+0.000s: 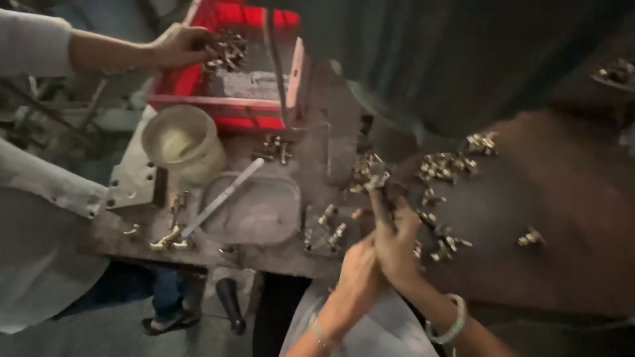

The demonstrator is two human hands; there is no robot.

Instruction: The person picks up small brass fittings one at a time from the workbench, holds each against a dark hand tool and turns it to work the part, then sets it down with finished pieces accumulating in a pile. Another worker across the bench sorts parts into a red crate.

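Hands point(380, 254) over perhaps greasy workbench point(317, 178)

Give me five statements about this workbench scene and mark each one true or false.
1. The right hand lifts a cluster of brass fittings in its fingers. True.
2. The crate at the top of the bench is blue. False: it is red.
3. Another person's hand reaches into the crate. True.
4. The oval metal tray is piled full of brass fittings. False: it holds only a long pale stick lying across its rim.
5. The left hand rests far from the right, on the round tub. False: it is pressed against the right hand.
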